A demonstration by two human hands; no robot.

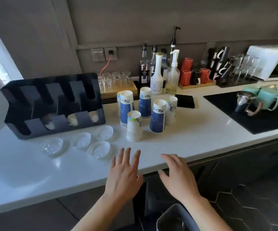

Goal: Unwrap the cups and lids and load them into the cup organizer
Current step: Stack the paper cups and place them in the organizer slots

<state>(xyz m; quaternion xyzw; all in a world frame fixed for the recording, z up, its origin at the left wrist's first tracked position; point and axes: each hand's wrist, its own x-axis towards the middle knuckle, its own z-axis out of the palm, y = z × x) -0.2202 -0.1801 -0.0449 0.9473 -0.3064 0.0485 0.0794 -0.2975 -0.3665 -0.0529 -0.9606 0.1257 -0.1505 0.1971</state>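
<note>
Several stacks of paper cups stand upside down on the white counter (26,167): blue ones (126,109), (145,102), (158,115) and white ones (134,126), (171,109). Several stacks of clear plastic lids (52,145), (81,140), (104,132), (98,149) lie in front of the black cup organizer (55,105), whose lower slots hold a few lids or cups. My left hand (125,174) hovers open over the counter's front edge, below the white cup stack. My right hand (176,175) is open beside it, fingers spread, holding nothing.
Syrup bottles (156,74), a tray of glasses (115,80), mugs (193,74) and a white appliance (271,60) line the back wall. A black mat with a metal jug (245,102) and teal cups lies at right. A grey bin (176,219) stands below the counter edge.
</note>
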